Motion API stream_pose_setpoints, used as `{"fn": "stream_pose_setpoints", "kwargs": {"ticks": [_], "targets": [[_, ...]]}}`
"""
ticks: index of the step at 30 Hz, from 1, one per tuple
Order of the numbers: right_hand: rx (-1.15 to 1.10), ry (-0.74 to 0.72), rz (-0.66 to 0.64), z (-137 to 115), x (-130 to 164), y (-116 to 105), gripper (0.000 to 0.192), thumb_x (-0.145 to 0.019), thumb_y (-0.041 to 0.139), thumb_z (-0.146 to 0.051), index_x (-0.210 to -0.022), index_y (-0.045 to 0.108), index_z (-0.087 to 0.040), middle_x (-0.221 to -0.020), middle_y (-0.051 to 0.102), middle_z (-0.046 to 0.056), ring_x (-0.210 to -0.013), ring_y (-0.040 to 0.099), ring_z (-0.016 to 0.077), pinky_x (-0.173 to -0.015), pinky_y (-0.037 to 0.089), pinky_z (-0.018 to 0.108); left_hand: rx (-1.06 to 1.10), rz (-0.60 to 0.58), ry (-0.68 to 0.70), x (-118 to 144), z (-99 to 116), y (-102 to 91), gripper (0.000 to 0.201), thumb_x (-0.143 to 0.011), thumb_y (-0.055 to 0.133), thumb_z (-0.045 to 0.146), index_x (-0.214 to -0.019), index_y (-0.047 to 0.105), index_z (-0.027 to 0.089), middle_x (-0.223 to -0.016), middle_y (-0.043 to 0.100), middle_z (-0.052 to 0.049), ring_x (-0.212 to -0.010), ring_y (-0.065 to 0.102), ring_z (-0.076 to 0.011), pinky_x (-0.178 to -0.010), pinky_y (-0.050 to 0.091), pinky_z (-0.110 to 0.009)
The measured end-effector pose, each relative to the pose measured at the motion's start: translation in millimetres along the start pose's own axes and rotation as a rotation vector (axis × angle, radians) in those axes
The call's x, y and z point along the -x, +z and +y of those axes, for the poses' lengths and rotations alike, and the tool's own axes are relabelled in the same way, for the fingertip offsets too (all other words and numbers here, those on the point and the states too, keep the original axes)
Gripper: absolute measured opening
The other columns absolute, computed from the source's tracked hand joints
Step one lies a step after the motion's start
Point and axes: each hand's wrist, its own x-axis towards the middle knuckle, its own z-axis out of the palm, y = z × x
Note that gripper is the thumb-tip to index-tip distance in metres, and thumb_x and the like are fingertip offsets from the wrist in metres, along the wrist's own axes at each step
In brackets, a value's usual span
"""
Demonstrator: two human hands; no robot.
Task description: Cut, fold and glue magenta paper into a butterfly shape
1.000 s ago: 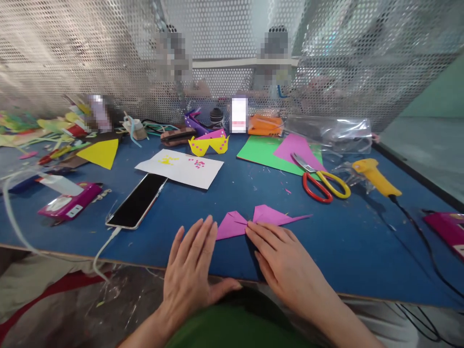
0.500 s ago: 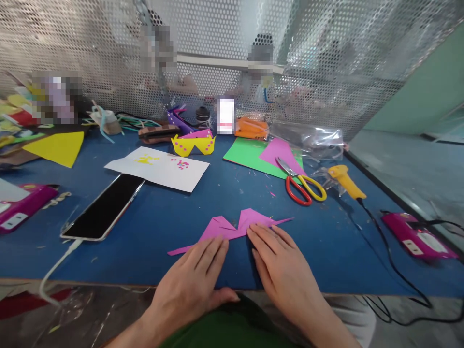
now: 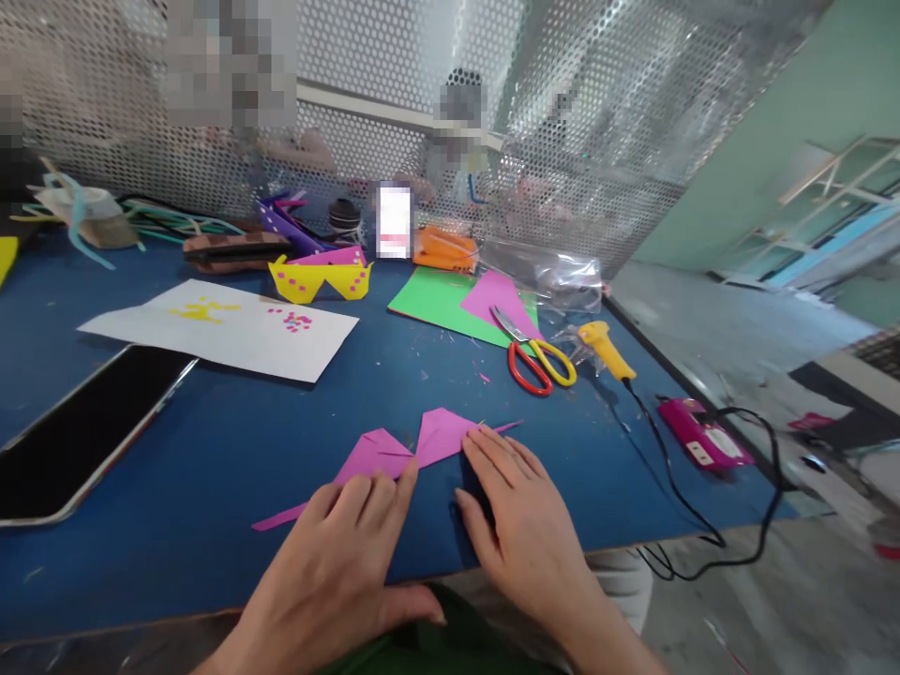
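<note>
A pink cut and folded paper shape (image 3: 439, 435) with two peaks, a notch between them and narrow strips at both ends lies on the blue table. My left hand (image 3: 337, 539) rests on its left half, fingers bent down onto the paper and thumb stretched apart. Over the right half lies my right hand (image 3: 517, 506), its fingers extended along the lower edge with the thumb away from them. Both hands press from above rather than grip. Part of the shape is hidden under the fingers. Scissors (image 3: 532, 361) with red and yellow handles lie beyond the right hand.
A yellow glue gun (image 3: 608, 351) with a black cord and a magenta power strip (image 3: 703, 433) lie right. Green paper (image 3: 428, 305), a yellow paper eye mask (image 3: 323, 279) and white paper with small cutouts (image 3: 260, 347) lie farther back. A phone (image 3: 91, 422) lies left.
My view has turned right, so things on the table appear farther left. My left fingers are more bent, with the index reaching the notch; my right thumb has spread farther from its fingers.
</note>
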Motion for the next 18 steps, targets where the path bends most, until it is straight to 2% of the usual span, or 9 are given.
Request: {"fn": "stream_pose_setpoints", "kwargs": {"ticks": [3,8,12,18], "targets": [[0.031,0.039,0.009,5,0,0,0.043,-0.102,0.041,-0.028,-0.136,0.060,-0.008,-0.140,0.063,0.014,-0.133,0.056,0.0282,-0.112,0.044,0.050,0.004,0.002,0.008,3,-2,2.5,0.093,-0.091,0.026,0.080,-0.127,0.065,0.004,-0.092,0.066,-0.012,-0.081,0.058,-0.0244,-0.071,0.042,-0.040],[0.001,0.015,-0.050,11,-3,-5,0.044,-0.101,0.040,-0.025,-0.138,0.059,-0.010,-0.140,0.063,0.011,-0.133,0.057,0.0274,-0.116,0.040,0.053,-0.005,-0.091,0.030,5,-3,2.0,0.094,-0.083,0.048,0.082,-0.135,0.059,0.005,-0.095,0.066,-0.011,-0.084,0.057,-0.0258,-0.071,0.042,-0.040],[-0.052,-0.016,-0.096,21,0,-8,0.047,-0.100,0.036,-0.019,-0.141,0.056,-0.011,-0.147,0.058,0.009,-0.139,0.051,0.0230,-0.114,0.045,0.047,-0.015,-0.092,0.009,4,-1,0.6,0.093,-0.082,0.051,0.081,-0.135,0.060,0.006,-0.095,0.066,-0.012,-0.084,0.056,-0.0269,-0.071,0.043,-0.040],[0.074,0.025,-0.010,29,3,-5,0.045,-0.100,0.036,-0.020,-0.136,0.060,-0.005,-0.143,0.060,0.015,-0.134,0.056,0.0261,-0.110,0.049,0.048,-0.033,-0.078,-0.009,2,2,-2.2,0.089,-0.084,0.052,0.079,-0.132,0.062,0.004,-0.094,0.067,-0.013,-0.082,0.057,-0.0266,-0.071,0.045,-0.040]]}}
